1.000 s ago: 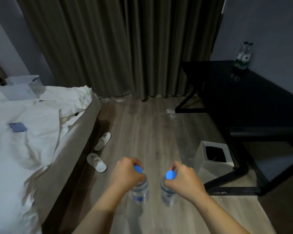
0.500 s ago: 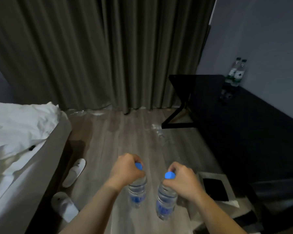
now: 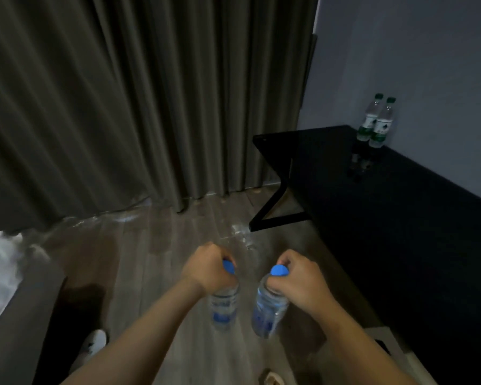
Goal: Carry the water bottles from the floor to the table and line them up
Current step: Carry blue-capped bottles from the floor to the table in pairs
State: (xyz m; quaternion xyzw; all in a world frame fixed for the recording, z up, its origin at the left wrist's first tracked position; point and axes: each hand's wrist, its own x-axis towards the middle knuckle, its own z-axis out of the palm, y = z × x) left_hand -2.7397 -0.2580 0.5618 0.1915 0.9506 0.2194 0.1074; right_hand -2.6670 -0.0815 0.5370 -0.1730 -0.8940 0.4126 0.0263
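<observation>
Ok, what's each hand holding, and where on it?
Left hand grips the left bottle by its neck, right hand the right bottle likewise.

I move nearer the table [image 3: 400,218], and everything slides left.
The table looks bigger and fills the right side now, and the two green-capped bottles [image 3: 376,120] on it look closer. The bed [image 3: 0,262] slips to the left edge, only one slipper [image 3: 96,341] shows, and the bin [image 3: 383,337] is almost out at the bottom. I see more of the left bottle [image 3: 225,307] and the right bottle [image 3: 268,309].
</observation>
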